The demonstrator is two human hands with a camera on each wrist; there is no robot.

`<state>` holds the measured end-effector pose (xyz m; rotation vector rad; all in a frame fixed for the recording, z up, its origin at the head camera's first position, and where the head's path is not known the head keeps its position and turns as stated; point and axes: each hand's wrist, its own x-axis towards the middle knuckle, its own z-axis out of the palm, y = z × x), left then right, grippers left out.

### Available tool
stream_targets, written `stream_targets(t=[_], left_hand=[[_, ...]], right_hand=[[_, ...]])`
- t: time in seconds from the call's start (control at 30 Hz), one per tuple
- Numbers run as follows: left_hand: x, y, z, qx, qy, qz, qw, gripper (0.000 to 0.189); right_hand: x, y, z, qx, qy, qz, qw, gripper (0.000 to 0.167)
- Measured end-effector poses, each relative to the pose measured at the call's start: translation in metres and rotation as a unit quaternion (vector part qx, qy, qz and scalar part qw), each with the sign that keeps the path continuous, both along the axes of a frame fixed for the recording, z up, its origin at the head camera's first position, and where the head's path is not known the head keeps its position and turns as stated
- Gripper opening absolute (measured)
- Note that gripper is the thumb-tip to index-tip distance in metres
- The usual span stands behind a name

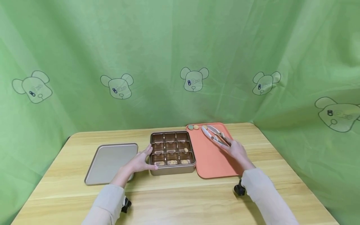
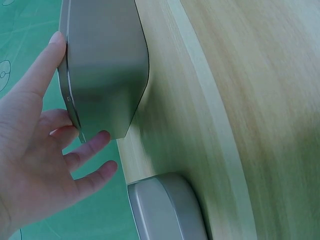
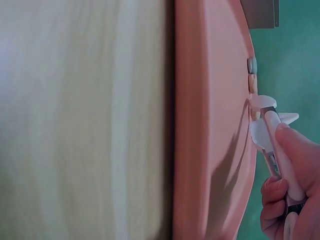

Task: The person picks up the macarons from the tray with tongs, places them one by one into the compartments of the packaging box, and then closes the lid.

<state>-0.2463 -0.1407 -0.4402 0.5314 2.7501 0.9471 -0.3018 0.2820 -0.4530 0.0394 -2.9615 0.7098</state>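
Coral tray (image 1: 211, 159), taupe tin (image 1: 174, 170); green, bear-printed curtain (image 1: 157, 43)

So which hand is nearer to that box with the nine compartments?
Left. The left hand touches the box at its left edge; the right hand is apart from it, off to its right, holding tongs over the orange tray.

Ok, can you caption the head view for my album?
Right-hand fingers hold tongs near a cookie on a coral tray.

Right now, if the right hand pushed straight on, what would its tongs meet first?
Likely the beige cookie at the tips of the tongs, on the orange tray; exact depth is unclear.
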Motion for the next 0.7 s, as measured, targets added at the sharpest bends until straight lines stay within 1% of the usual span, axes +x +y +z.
stream_targets(t=[0.27,0.4,0.57,0.7], left_hand=[[0.000,0.000,0.000,-0.005,0.004,-0.003,1.0000,0.097],[0.000,0.000,0.000,-0.002,-0.002,-0.001,1.0000,0.098],[-0.001,0.000,-0.001,-0.001,-0.005,-0.001,1.0000,0.099],[-0.001,0.000,-0.002,-0.003,0.000,0.001,1.0000,0.098]], right_hand=[[0.006,0.014,-0.003,-0.016,0.024,0.021,0.9994,0.066],[0.012,0.016,-0.002,-0.029,0.037,0.036,0.9983,0.066],[0.017,0.016,-0.001,-0.053,0.050,0.068,0.9950,0.065],[0.018,0.016,-0.001,-0.081,0.065,0.101,0.9894,0.063]])
